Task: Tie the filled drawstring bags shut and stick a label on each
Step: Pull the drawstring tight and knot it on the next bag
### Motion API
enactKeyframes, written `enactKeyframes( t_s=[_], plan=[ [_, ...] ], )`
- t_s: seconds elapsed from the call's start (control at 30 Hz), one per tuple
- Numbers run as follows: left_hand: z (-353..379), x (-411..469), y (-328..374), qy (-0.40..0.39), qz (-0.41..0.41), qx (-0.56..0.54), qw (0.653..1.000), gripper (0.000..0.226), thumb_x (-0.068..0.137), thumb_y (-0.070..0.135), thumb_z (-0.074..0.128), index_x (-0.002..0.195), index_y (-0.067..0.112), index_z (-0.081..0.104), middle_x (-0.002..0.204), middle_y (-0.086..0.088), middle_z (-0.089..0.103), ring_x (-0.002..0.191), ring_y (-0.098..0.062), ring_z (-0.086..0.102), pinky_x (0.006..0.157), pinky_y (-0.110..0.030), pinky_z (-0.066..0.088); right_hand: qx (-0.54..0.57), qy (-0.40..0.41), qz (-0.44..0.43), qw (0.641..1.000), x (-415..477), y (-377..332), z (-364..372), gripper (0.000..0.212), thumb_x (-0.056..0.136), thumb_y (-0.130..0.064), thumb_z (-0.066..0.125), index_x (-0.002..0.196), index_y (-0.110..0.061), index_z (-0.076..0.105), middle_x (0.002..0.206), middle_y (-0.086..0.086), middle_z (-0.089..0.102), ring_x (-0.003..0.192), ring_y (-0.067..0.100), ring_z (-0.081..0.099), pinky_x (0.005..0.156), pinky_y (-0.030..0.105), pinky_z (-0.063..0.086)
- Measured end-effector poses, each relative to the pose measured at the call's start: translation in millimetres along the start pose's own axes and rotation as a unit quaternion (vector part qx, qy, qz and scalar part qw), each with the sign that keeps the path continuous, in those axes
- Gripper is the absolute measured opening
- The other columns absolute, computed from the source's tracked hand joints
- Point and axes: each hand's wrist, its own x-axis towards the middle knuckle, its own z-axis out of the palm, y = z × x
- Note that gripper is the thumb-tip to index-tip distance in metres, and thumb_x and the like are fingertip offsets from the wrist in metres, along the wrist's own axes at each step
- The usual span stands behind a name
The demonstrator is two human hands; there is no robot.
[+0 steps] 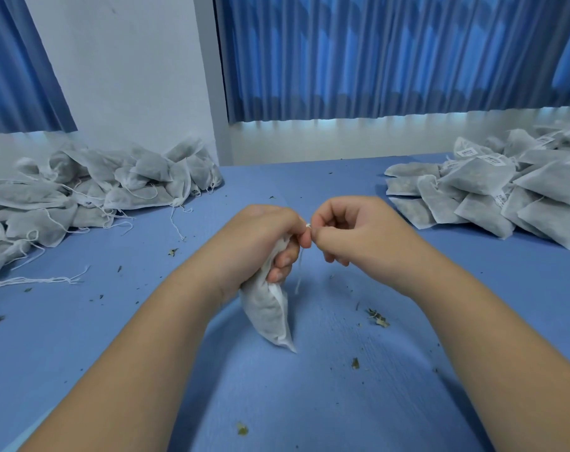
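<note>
A white filled drawstring bag (268,313) hangs above the blue table (309,386), its neck gripped in my left hand (264,243). My right hand (348,230) sits right beside it and pinches the white drawstring (300,272) at the bag's neck, fingertips touching those of the left hand. A loose end of the string dangles below the two hands. The bag's mouth is hidden inside my left fist.
A heap of unlabelled bags (81,190) with loose strings lies at the far left. A stack of labelled bags (492,190) lies at the far right. Dried leaf crumbs (378,318) are scattered over the blue surface. Blue curtains hang behind.
</note>
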Motion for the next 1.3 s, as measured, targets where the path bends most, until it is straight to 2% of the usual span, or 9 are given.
enactKeyframes(
  t_s=[0.07,0.17,0.4,0.5,0.6,0.77,0.97,1.13,1.3],
  plan=[
    [-1,-1,1,-0.006,0.009,0.028,1.0,0.02,0.073,0.023,0.053,0.057,0.016,0.06,0.045,-0.003,0.039,0.037,-0.019,0.032,0.044,-0.023,0.033,0.002,-0.008,0.0,1.0,0,-1,0,0.009,0.074,-0.014,0.07,0.068,-0.014,0.062,0.054,-0.007,0.054,0.047,0.001,0.05,0.049,0.012,0.039],
    [-4,-3,2,-0.011,0.021,0.057,0.998,0.018,0.073,0.026,0.055,0.06,0.018,0.064,0.045,-0.002,0.041,0.037,-0.018,0.034,0.046,-0.023,0.034,-0.004,-0.014,0.004,1.0,0,-2,-1,0.012,0.061,-0.026,0.061,0.067,-0.016,0.061,0.052,-0.008,0.053,0.047,0.001,0.05,0.05,0.016,0.04],
    [-4,-3,-1,0.007,0.037,0.061,0.997,0.011,0.07,0.027,0.065,0.064,0.02,0.07,0.047,0.0,0.049,0.039,-0.016,0.039,0.047,-0.022,0.038,-0.012,-0.036,0.007,0.999,-1,3,-7,0.003,0.067,-0.02,0.06,0.068,-0.018,0.06,0.053,-0.007,0.056,0.048,0.003,0.05,0.052,0.018,0.042],
    [-4,-1,-2,0.013,0.034,0.056,0.998,0.01,0.07,0.026,0.067,0.067,0.018,0.07,0.05,-0.001,0.052,0.04,-0.016,0.041,0.046,-0.023,0.038,-0.021,-0.039,0.008,0.999,-1,5,-10,0.012,0.077,-0.01,0.061,0.068,-0.018,0.06,0.053,-0.008,0.056,0.049,0.002,0.051,0.054,0.02,0.042],
    [-5,0,-4,0.021,0.027,0.059,0.998,0.009,0.07,0.027,0.068,0.07,0.017,0.068,0.052,-0.001,0.053,0.039,-0.016,0.042,0.05,-0.024,0.036,-0.03,-0.044,0.016,0.998,-1,4,-10,0.011,0.077,-0.009,0.06,0.069,-0.016,0.06,0.054,-0.006,0.056,0.049,0.002,0.05,0.055,0.02,0.042],
    [-7,0,-6,0.013,0.003,0.081,0.997,0.025,0.069,0.03,0.07,0.075,0.006,0.067,0.055,-0.002,0.056,0.042,-0.016,0.046,0.058,-0.031,0.034,-0.04,-0.039,0.027,0.998,0,4,-11,0.008,0.075,-0.009,0.056,0.07,-0.015,0.059,0.057,-0.003,0.055,0.048,0.0,0.051,0.051,0.015,0.042],
    [-6,0,-7,0.029,0.003,0.075,0.997,0.017,0.069,0.031,0.07,0.072,0.015,0.067,0.057,-0.003,0.058,0.044,-0.016,0.05,0.051,-0.023,0.039,-0.044,-0.001,0.019,0.999,3,10,-12,0.008,0.083,-0.011,0.062,0.077,-0.017,0.062,0.061,-0.01,0.06,0.054,0.004,0.06,0.054,0.019,0.045],
    [-3,-1,-7,0.046,0.017,0.074,0.996,0.015,0.081,0.022,0.072,0.069,0.016,0.067,0.058,-0.002,0.058,0.045,-0.015,0.05,0.048,-0.021,0.042,0.015,-0.002,0.014,1.0,4,8,-9,0.011,0.083,-0.007,0.068,0.086,-0.013,0.06,0.069,-0.004,0.063,0.061,0.014,0.066,0.055,0.026,0.049],
    [0,-1,-7,0.073,0.025,0.089,0.993,0.015,0.087,0.019,0.067,0.074,0.011,0.066,0.057,-0.001,0.058,0.045,-0.015,0.051,0.049,-0.022,0.042,0.003,0.004,0.011,1.0,4,8,-8,0.015,0.082,0.001,0.068,0.086,-0.013,0.063,0.066,0.0,0.066,0.06,0.011,0.064,0.057,0.026,0.048]
  ],
)
